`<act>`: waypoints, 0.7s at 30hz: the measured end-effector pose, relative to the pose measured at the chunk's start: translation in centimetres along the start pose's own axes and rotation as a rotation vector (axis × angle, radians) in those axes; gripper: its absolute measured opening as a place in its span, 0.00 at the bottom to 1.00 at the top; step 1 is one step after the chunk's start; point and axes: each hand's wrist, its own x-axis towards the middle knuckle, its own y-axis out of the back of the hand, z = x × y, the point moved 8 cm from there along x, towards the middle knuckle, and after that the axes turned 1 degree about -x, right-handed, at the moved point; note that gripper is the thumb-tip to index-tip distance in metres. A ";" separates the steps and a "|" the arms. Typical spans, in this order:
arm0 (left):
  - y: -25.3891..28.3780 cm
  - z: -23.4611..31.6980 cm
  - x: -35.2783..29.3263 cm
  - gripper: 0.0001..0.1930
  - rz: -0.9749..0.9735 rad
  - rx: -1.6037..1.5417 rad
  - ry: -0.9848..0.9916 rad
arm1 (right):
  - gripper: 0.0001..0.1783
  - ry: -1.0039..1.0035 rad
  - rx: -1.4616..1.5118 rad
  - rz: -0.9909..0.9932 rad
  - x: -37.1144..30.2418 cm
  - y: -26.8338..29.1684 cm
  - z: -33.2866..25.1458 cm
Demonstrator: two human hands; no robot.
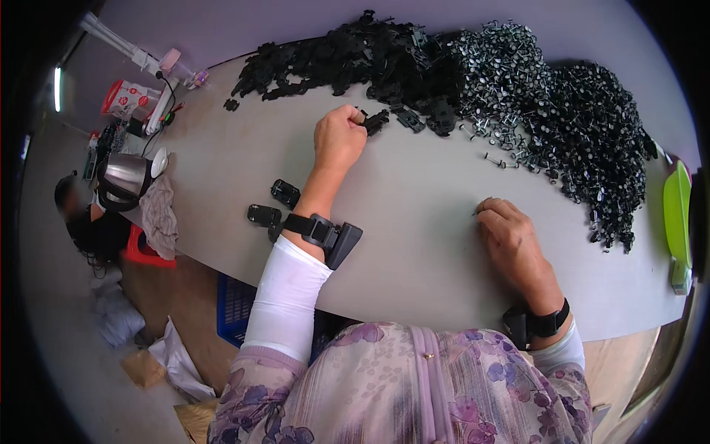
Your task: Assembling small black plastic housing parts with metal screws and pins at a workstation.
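My left hand [340, 139] reaches forward with its fingers closed on a black plastic part [377, 120], just in front of a heap of similar black parts [355, 55]. My right hand [512, 238] is over the table, its fingertips pinched together. A tiny dark bit shows at those fingertips, too small to name. Beyond the right hand lies a pile of small metal pins with round heads [506, 70], running into a pile of small black pieces [599, 140]. Several black rectangular parts [264, 215] lie left of my left wrist.
On the grey table's [414, 244] left edge stand a steel kettle [124, 177], a crumpled cloth [158, 216] and a red-and-white tub [132, 100]. A green tray [677, 218] is at the right edge. Below are a red stool [146, 250] and a blue crate [233, 307]; another person [85, 226] is at far left.
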 end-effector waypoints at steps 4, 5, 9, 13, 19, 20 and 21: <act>-0.3 0.6 -0.3 0.14 -0.036 0.047 -0.043 | 0.09 -0.043 0.097 -0.010 0.1 0.1 -0.1; 0.0 1.3 -0.4 0.15 0.033 0.098 -0.116 | 0.09 -0.047 0.092 -0.011 0.1 0.2 -0.1; -0.3 0.7 0.9 0.17 0.091 0.128 -0.094 | 0.09 -0.095 0.095 -0.091 0.0 -0.6 0.7; -0.9 0.1 1.9 0.21 -0.090 0.085 -0.041 | 0.09 -0.135 0.195 -0.085 0.0 -0.6 0.8; -1.4 1.4 3.8 0.24 -0.036 0.317 0.097 | 0.11 -0.265 0.002 -0.102 -0.3 0.3 1.4; -1.9 1.7 4.0 0.23 -0.035 0.333 0.091 | 0.11 -0.265 0.001 -0.102 -0.4 0.2 1.6; -2.2 1.9 4.1 0.21 -0.034 0.349 0.085 | 0.11 -0.260 0.025 -0.111 -0.5 0.0 1.8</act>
